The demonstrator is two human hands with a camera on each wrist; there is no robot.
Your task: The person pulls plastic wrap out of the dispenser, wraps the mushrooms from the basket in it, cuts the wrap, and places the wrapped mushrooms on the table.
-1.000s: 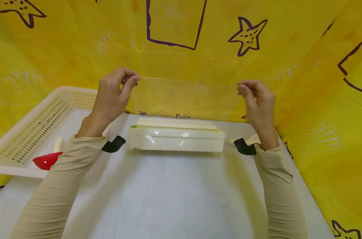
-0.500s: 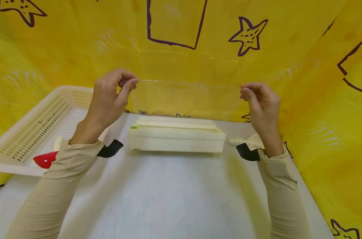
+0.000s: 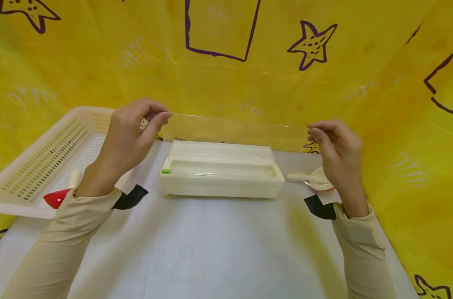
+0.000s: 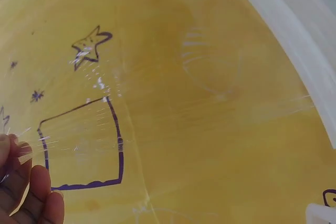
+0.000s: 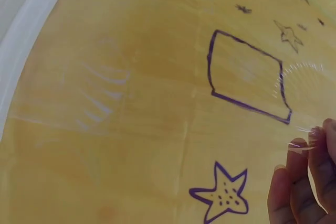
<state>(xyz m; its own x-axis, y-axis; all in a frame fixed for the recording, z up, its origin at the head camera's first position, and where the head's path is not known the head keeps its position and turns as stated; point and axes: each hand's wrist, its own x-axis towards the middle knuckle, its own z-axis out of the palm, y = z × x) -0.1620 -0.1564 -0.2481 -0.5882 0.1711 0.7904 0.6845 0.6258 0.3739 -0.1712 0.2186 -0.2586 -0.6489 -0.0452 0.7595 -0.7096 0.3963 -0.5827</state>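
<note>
A sheet of clear cling film [image 3: 226,128] hangs stretched between my two hands, above and behind the cling film box [image 3: 222,187]. My left hand [image 3: 131,135] pinches one upper corner between thumb and fingers. At the other corner, my right hand [image 3: 340,151] pinches the film the same way. Fine creases run from the fingertips of the left hand [image 4: 31,192] in its wrist view, and from those of the right hand [image 5: 304,187] in the other. The cream box has its lid raised at the back, with a green piece at its left end. The film's lower end is hard to see.
A white slotted basket [image 3: 15,211] stands at the left, holding a red piece [image 3: 56,198] with a pale handle near it. Right of the box lies a film-wrapped item [image 3: 312,179] with a handle. Yellow patterned sheeting [image 3: 226,83] rises behind the white table [image 3: 211,249].
Both hands have come down and a little farther apart, lowering the film's top edge. More of the box's lid and inner trough shows. The wrapped item is less covered by the right arm.
</note>
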